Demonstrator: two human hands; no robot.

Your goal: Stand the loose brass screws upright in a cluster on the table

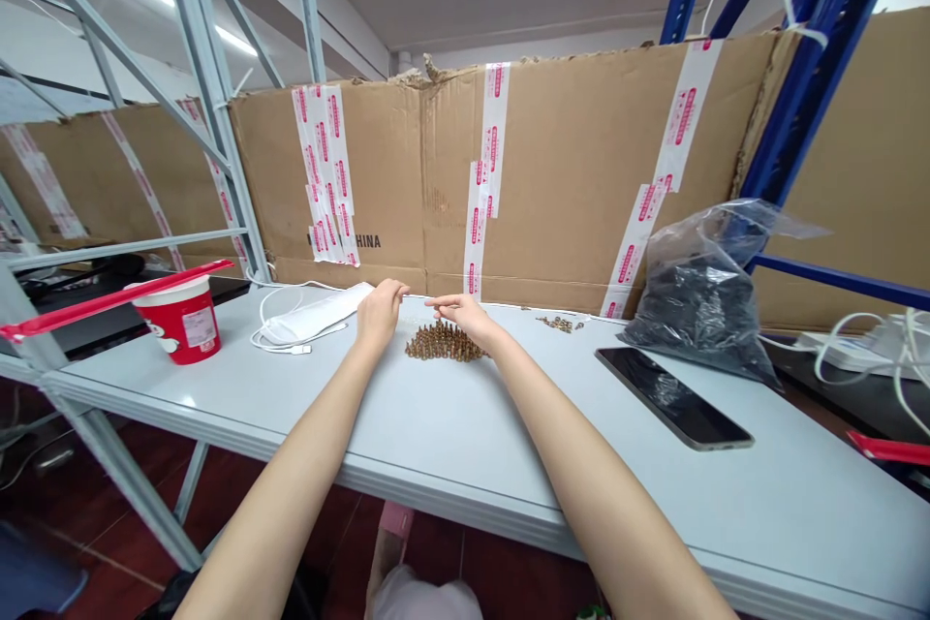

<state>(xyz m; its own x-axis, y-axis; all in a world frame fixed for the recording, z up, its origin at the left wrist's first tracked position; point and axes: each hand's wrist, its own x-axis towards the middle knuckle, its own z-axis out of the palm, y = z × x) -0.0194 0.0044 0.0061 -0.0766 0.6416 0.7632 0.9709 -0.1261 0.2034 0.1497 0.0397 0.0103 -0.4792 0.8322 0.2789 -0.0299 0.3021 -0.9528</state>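
Many small brass-coloured pieces (445, 342) stand close together in a cluster on the light grey tabletop; they look like little metal fittings, too small to name surely. Just behind the cluster's left side is my left hand (382, 312), its fingers curled and closed. My right hand (466, 318) reaches over the back of the cluster, fingertips pointing left and close together. Whatever either hand may hold is hidden or too small to see. A few loose brass-coloured pieces (561, 323) lie farther right, near the cardboard.
A black phone (672, 397) and a clear bag of dark material (701, 310) are at right. On the left are a red cup (181, 322), a white power adapter with cable (312, 313) and a red strip (116, 298). Taped cardboard (581, 165) walls the back, between metal posts.
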